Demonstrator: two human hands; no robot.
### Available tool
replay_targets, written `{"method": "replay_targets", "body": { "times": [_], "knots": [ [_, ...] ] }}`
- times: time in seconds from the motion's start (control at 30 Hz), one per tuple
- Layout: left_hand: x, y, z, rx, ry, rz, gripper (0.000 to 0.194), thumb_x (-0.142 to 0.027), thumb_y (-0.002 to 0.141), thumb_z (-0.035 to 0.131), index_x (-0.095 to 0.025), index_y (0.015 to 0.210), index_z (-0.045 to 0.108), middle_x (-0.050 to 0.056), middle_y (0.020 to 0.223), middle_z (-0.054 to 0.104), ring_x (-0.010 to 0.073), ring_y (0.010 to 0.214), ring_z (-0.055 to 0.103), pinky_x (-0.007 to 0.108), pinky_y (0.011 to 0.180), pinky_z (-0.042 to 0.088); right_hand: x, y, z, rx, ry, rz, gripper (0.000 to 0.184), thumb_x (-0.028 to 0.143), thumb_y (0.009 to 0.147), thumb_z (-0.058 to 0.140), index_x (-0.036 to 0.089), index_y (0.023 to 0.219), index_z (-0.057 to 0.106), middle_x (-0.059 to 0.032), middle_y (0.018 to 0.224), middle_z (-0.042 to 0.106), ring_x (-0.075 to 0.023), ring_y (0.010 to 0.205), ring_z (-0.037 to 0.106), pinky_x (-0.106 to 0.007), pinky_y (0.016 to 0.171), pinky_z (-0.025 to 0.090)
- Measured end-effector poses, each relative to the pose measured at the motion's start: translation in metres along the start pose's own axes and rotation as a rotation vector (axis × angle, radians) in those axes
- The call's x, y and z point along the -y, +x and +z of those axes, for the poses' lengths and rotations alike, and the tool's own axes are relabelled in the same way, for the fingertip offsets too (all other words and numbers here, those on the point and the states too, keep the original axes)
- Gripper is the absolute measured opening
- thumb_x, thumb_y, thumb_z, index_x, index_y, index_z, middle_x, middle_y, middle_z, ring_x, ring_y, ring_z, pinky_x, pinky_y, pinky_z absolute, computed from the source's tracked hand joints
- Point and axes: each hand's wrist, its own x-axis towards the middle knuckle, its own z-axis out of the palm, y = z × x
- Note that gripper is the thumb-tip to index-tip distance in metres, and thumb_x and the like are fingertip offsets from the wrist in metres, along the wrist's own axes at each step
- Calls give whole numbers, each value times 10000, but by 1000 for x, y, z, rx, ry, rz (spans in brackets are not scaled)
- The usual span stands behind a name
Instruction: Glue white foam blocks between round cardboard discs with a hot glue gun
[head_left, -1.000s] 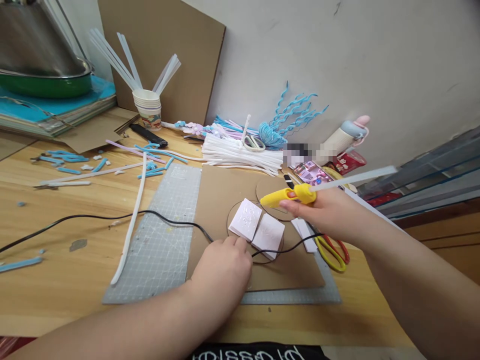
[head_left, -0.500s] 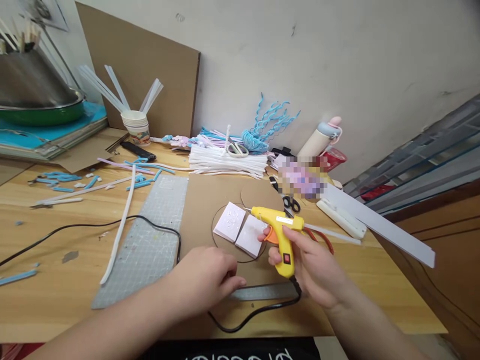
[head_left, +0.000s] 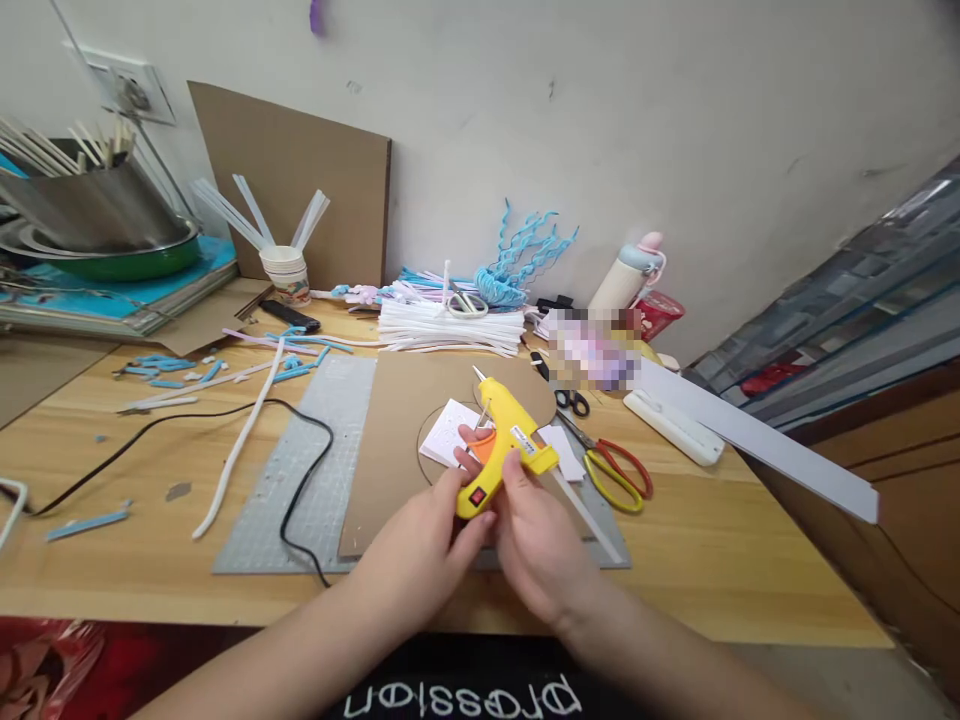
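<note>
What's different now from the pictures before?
The glue gun moved left, over the paper, and its tip swung from pointing left to pointing away. The left hand came up and took hold of its handle; the right hand still holds it. The cups and bottle stayed put.

From where I'm standing, there's just the one camera, up on the person's head, facing forward and down across the table (head_left: pixel 720 560) to the wall (head_left: pixel 465 110) at twelve o'clock, with left hand (head_left: pixel 424 535) and right hand (head_left: pixel 544 540) close, towards six.
</note>
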Motion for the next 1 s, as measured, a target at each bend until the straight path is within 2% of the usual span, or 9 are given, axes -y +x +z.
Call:
{"method": "replay_targets", "body": {
  "times": [0.17, 0.3, 0.4, 0.47, 0.53, 0.6, 0.67, 0.8, 1.0],
  "knots": [
    [23, -13, -13, -89, 139, -70, 309, -465, 912, 351, -215, 1058, 460, 72, 894, 675, 252, 777, 640, 356, 680, 442, -2, -8, -17, 309, -406, 158, 423, 432, 834, 685, 275, 1221, 622, -40, 1312, 621, -213, 1269, 524, -420, 1127, 343],
    [60, -20, -56, -295, 282, -185, 316, -521, 896, 339, -228, 936, 451, 12, 714, 595, 219, 654, 574, 310, 611, 400, 27, -19, -37, 480, -853, 378, 246, 322, 870, 606, 207, 1072, 685, -66, 1051, 732, -219, 1034, 670, -442, 1006, 453],
    [91, -21, -91, -368, 337, -159, 359, -565, 870, 375, -221, 897, 474, 15, 722, 581, 211, 654, 550, 303, 618, 408, 58, -14, -46, 511, -924, 361, 234, 355, 881, 568, 194, 993, 696, -52, 927, 746, -196, 913, 703, -391, 908, 501],
    [109, -20, -111, -312, 343, -124, 389, -590, 858, 408, -217, 919, 505, 26, 778, 602, 219, 713, 566, 304, 660, 429, 75, -1, -52, 438, -937, 220, 298, 434, 880, 538, 184, 939, 688, -62, 911, 741, -194, 857, 706, -362, 817, 526],
    [123, -19, -126, -212, 341, -137, 406, -597, 863, 424, -219, 970, 530, 30, 824, 618, 232, 772, 585, 308, 701, 446, 87, 21, -62, 243, -1035, 27, 369, 489, 885, 472, 180, 923, 671, -81, 931, 737, -204, 873, 699, -353, 781, 534],
    [130, -18, -137, -143, 341, -160, 426, -598, 870, 428, -215, 1014, 546, 41, 874, 635, 246, 825, 596, 314, 738, 455, 92, 48, -75, -7, -1182, -121, 381, 485, 879, 432, 184, 961, 653, -95, 1024, 722, -214, 950, 680, -361, 813, 531],
    [133, -16, -146, -128, 338, -175, 443, -584, 875, 443, -213, 1089, 559, 56, 993, 657, 261, 919, 600, 311, 789, 453, 94, 74, -89, -134, -1272, -181, 379, 450, 864, 449, 183, 1068, 626, -110, 1139, 685, -235, 1046, 643, -395, 888, 504],
    [132, -13, -161, -102, 359, -211, 472, -573, 874, 477, -239, 1198, 561, 46, 1210, 637, 276, 1082, 573, 296, 884, 420, 95, 118, -105, -229, -1503, -228, 420, 381, 813, 557, 190, 1185, 600, -128, 1310, 588, -279, 1194, 552, -444, 1004, 421],
    [139, -15, -171, -6, 408, -290, 472, -599, 889, 430, -235, 1154, 572, 61, 1162, 653, 297, 1060, 579, 327, 901, 411, 94, 147, -107, -243, -1810, -113, 773, 552, 719, 690, 187, 1368, 483, -163, 1418, 508, -373, 1299, 455, -546, 1056, 328]
  ]
}}
